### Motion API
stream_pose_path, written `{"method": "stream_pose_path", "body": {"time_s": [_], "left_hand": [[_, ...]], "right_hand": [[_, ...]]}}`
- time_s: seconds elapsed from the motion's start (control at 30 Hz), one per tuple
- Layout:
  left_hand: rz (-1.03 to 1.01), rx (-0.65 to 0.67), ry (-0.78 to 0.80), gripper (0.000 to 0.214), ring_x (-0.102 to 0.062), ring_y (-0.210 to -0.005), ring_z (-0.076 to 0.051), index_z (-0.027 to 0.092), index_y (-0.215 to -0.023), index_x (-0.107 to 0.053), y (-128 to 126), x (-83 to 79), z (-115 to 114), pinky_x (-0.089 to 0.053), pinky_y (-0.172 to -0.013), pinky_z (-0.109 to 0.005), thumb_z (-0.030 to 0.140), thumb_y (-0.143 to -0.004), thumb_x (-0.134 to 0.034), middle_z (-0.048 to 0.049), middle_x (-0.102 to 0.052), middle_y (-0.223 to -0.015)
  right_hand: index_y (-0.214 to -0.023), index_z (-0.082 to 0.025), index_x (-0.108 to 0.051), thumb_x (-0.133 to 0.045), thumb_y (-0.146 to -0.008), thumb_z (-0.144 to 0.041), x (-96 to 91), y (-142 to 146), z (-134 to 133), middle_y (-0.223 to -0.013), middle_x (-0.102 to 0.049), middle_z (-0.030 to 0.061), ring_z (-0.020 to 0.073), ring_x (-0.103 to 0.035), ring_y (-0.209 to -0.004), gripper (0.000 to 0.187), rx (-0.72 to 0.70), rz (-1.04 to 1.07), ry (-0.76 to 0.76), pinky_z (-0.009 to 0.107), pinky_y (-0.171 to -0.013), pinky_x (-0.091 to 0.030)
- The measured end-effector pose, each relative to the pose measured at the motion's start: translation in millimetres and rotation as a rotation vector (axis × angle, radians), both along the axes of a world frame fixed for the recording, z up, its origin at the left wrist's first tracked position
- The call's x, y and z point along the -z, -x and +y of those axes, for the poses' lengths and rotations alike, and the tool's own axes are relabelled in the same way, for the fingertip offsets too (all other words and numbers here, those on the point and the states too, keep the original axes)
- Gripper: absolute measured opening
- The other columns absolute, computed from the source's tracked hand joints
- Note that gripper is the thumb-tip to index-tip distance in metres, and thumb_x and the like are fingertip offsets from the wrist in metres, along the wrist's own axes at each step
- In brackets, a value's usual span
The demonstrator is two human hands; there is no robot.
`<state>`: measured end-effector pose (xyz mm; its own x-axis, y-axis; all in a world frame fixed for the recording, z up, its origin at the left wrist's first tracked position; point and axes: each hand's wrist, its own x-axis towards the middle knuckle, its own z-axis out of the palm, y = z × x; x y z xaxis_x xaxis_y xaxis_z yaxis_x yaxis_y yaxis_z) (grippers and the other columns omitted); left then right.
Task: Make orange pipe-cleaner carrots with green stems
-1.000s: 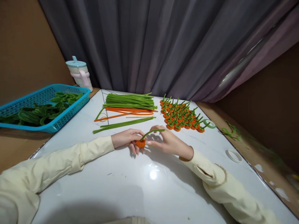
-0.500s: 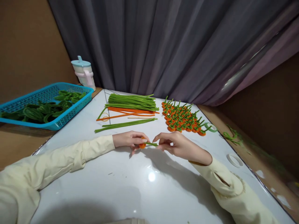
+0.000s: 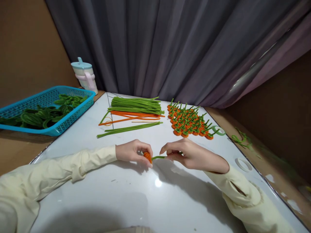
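My left hand (image 3: 132,152) pinches a small orange pipe-cleaner coil (image 3: 147,156) just above the white table (image 3: 116,194). A green stem (image 3: 159,157) sticks out of the coil to the right, and my right hand (image 3: 188,154) is closed on that stem. Both hands are close together near the table's middle. Behind them lie a bundle of green pipe cleaners (image 3: 135,105), a few orange pipe cleaners (image 3: 132,115) and a cluster of several finished orange coils with green stems (image 3: 189,122).
A blue basket (image 3: 46,108) of green loops stands at the left, with a lidded cup (image 3: 84,75) behind it. A green tape roll (image 3: 218,130) and a white ring (image 3: 243,164) lie at the right. Grey curtain hangs behind.
The green stem was bent up over the coil; now it lies flat, pulled out to the right. Both hands have shifted slightly toward me.
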<state>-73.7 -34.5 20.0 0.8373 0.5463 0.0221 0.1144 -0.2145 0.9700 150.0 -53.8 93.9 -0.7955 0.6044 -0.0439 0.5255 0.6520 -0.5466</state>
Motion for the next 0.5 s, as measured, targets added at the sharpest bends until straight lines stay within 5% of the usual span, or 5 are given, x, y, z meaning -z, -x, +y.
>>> {"method": "stream_pose_path", "body": {"time_s": [0.2, 0.5], "left_hand": [[0.014, -0.123, 0.184, 0.022, -0.056, -0.055, -0.010, 0.012, -0.077, -0.065, -3, 3.9, -1, -0.047, -0.055, -0.021, 0.033, -0.070, -0.068, -0.0034, -0.065, -0.065], [0.050, -0.136, 0.092, 0.019, -0.052, -0.050, -0.008, 0.011, -0.076, -0.066, -6, -1.3, -2, -0.044, -0.051, -0.018, 0.029, -0.071, -0.066, -0.0020, -0.064, -0.061]], "right_hand": [[-0.093, -0.019, -0.059, -0.044, -0.080, -0.009, -6.3, 4, -12, -0.063, -0.060, -0.0006, 0.0103, -0.050, -0.052, 0.022, -0.009, 0.003, -0.033, 0.020, -0.052, -0.033], [-0.091, -0.019, -0.052, -0.044, -0.079, -0.007, -2.4, 6, -30, -0.055, -0.048, -0.0039, 0.0102, -0.040, -0.047, 0.019, 0.015, -0.032, -0.042, 0.021, -0.047, -0.025]]}}
